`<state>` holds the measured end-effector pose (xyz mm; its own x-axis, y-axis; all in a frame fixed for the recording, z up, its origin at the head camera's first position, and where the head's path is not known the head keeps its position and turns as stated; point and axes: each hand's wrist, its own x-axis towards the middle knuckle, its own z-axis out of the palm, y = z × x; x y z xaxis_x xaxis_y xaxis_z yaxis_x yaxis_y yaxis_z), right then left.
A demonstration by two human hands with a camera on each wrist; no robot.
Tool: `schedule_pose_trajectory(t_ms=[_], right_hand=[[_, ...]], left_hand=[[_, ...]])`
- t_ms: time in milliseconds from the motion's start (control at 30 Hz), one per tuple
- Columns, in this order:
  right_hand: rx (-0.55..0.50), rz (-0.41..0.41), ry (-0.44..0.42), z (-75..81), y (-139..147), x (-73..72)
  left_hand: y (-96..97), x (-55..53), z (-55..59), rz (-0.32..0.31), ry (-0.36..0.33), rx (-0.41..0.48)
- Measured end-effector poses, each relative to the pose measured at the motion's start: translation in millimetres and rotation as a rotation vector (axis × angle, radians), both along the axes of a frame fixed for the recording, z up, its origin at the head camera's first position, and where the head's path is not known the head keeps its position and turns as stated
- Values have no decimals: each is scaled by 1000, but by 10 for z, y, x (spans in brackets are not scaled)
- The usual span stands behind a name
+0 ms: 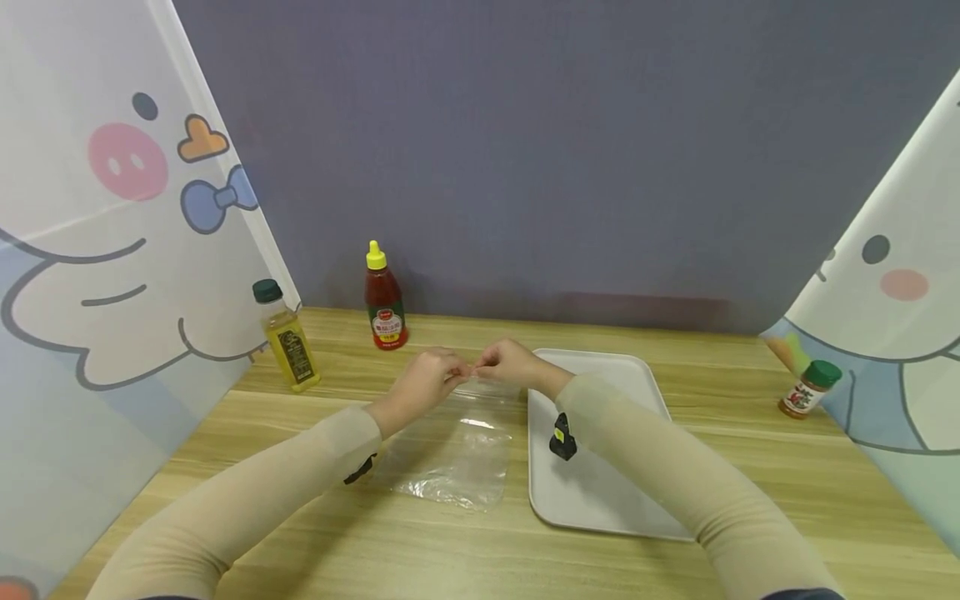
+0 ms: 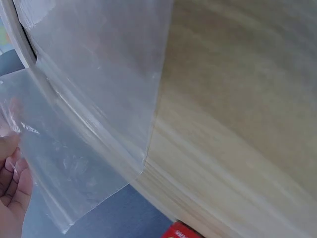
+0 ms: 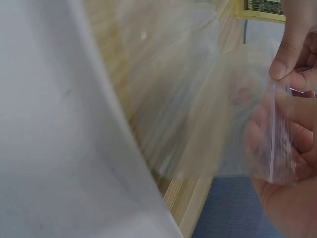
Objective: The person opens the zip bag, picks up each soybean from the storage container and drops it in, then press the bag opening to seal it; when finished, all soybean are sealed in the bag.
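Observation:
A clear plastic zip bag (image 1: 457,467) hangs from both hands over the table, its mouth turned away from me and its bottom corners toward me. My left hand (image 1: 427,382) pinches the bag's top edge between thumb and fingers. Right beside it, my right hand (image 1: 512,364) pinches the same edge, so the fingertips nearly meet. In the right wrist view, the bag's zip strip (image 3: 272,134) runs between the two hands, with fingers showing through the plastic. The left wrist view has the sheet of the bag (image 2: 99,99) spread smooth above the wood.
A white tray (image 1: 551,500) lies under my right forearm. A ketchup bottle (image 1: 386,304) with a yellow cap and an oil bottle (image 1: 291,346) stand at the back left. A small green-capped spice jar (image 1: 810,389) is at the far right. Printed partitions and a grey wall enclose the table.

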<state>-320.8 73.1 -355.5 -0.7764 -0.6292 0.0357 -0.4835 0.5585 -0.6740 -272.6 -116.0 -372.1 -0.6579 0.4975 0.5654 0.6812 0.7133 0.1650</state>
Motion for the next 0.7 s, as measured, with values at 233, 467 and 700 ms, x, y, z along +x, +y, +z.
schedule_pose_trajectory(t_ms=[233,467,700], right_hand=[[-35,-101,-36,20,-29,6],[-45,-164,-84,10,-75,-15],[-77,-176,-116,34,-131,-4]], left_hand=[[31,-31,-15,30,29,-16],[34,-39,-6,70,19,-49],[9,-48,-16,75,55,-71]])
